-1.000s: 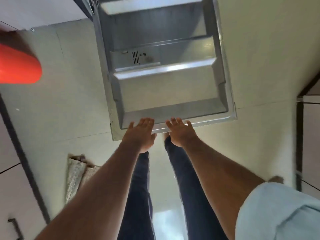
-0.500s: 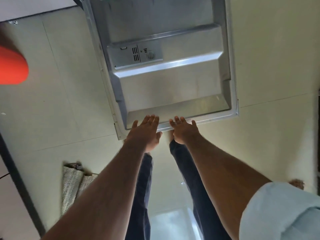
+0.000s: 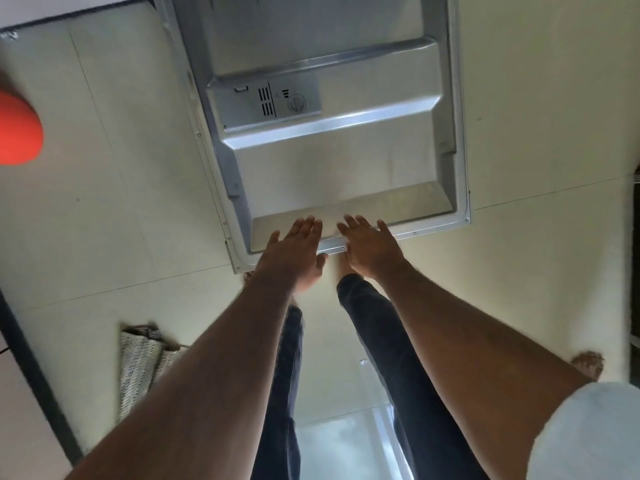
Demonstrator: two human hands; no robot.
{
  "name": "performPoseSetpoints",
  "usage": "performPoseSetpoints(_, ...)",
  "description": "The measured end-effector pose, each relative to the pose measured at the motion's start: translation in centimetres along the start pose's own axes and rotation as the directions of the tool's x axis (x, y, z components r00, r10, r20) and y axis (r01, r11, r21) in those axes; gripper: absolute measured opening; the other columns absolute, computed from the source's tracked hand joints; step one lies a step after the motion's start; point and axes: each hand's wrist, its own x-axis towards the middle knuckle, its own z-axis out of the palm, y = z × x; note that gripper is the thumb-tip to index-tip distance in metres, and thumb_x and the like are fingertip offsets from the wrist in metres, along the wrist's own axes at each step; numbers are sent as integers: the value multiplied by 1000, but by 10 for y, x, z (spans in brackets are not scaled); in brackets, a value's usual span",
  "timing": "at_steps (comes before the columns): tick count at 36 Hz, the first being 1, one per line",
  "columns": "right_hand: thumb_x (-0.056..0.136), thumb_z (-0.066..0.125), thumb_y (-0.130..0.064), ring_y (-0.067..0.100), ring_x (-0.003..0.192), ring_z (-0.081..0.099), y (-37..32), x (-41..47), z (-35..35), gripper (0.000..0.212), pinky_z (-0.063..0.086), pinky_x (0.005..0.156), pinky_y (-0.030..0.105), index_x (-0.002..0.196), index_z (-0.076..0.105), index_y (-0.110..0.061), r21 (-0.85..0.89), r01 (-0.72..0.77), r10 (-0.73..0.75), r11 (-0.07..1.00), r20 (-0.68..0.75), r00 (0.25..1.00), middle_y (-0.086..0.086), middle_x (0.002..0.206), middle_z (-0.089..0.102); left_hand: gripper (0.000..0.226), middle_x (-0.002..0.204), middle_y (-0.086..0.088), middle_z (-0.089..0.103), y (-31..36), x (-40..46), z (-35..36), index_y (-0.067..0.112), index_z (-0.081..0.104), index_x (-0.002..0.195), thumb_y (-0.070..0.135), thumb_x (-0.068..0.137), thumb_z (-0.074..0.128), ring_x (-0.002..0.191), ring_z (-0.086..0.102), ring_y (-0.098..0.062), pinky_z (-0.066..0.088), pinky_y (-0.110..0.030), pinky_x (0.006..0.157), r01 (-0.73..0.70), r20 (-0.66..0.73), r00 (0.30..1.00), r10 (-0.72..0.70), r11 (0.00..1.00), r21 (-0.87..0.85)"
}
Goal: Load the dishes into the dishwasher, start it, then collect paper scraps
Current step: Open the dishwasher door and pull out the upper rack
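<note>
The dishwasher door (image 3: 332,168) hangs open below me, its steel inner face up, with the detergent dispenser (image 3: 266,102) across its middle. My left hand (image 3: 294,252) lies flat over the door's near edge, fingers straight. Beside it, my right hand (image 3: 370,245) rests on the same edge with fingers spread and straight. Neither hand holds anything. The racks and dishes are out of view.
Pale floor tiles (image 3: 104,202) surround the door. A woven mat (image 3: 142,362) lies on the floor at lower left. A red rounded object (image 3: 17,133) juts in at the left edge. Dark cabinet trim (image 3: 34,375) runs along the left.
The view has shifted so more of the door shows, and both hands stay on its near edge with fingers stretched a little further over the inner face.
</note>
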Motion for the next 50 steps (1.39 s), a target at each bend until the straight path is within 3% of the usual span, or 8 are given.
performPoseSetpoints(6,102,45,-20,19,149,27,-19,-16,-80,52,23,121,46,153,35,-19,28,60,-50,998,-286,957,1,162,29,70,168,-1,-12,-3,-23,-58,17,-8,160,39,108,33,155,-8,-16,6,-46,125,15,-125,992,-13,1000,12)
performPoseSetpoints(17,96,51,-20,18,144,37,-66,-40,-289,52,32,117,44,148,43,-18,-29,81,-84,996,-494,865,2,156,40,71,169,-1,-3,-2,-96,-237,16,0,161,38,106,38,155,-1,-16,13,-49,124,11,-388,921,-7,1000,7)
performPoseSetpoints(21,91,58,-19,27,109,66,-83,-54,-362,44,48,99,39,135,56,-18,-40,70,-80,997,-603,793,8,121,70,71,169,-3,-6,-2,-124,-302,14,0,161,37,106,39,156,-2,-19,15,-50,124,-23,-478,878,35,999,30)
performPoseSetpoints(24,90,55,-17,29,90,69,-90,-59,-410,37,50,84,36,126,59,-19,-113,24,-92,993,-642,761,8,98,74,73,168,-2,-10,-2,-139,-348,15,0,161,36,105,42,155,-3,-18,15,-50,124,-20,-536,842,58,997,76)
performPoseSetpoints(30,89,54,-15,27,119,59,-84,-52,-478,46,43,101,40,135,54,-18,-115,4,-87,993,-732,676,6,130,63,78,167,0,-16,1,-142,-410,18,-5,161,38,104,44,155,-9,-17,15,-53,123,1,-577,815,56,995,97)
performPoseSetpoints(34,92,52,-11,27,144,36,-70,-34,-506,61,26,118,47,151,36,-14,-114,3,-84,993,-715,695,8,156,39,82,167,0,-19,5,-125,-437,19,-10,160,39,104,46,154,-11,-17,10,-54,124,16,-572,819,42,995,96)
performPoseSetpoints(42,98,45,-16,21,154,-1,-31,15,-552,74,3,123,51,160,3,-15,-185,5,-126,983,-646,753,4,168,1,87,165,-2,-24,9,-80,-485,16,-15,158,41,103,48,152,-17,-20,0,-55,124,87,-564,825,-14,991,103)
performPoseSetpoints(50,97,47,-20,21,154,-3,-22,46,-577,79,2,123,53,159,-2,-13,-219,41,-168,975,-599,783,6,167,0,87,166,-1,-20,4,-50,-515,15,-10,160,39,102,50,154,-14,-19,4,-54,122,148,-611,789,-70,986,79)
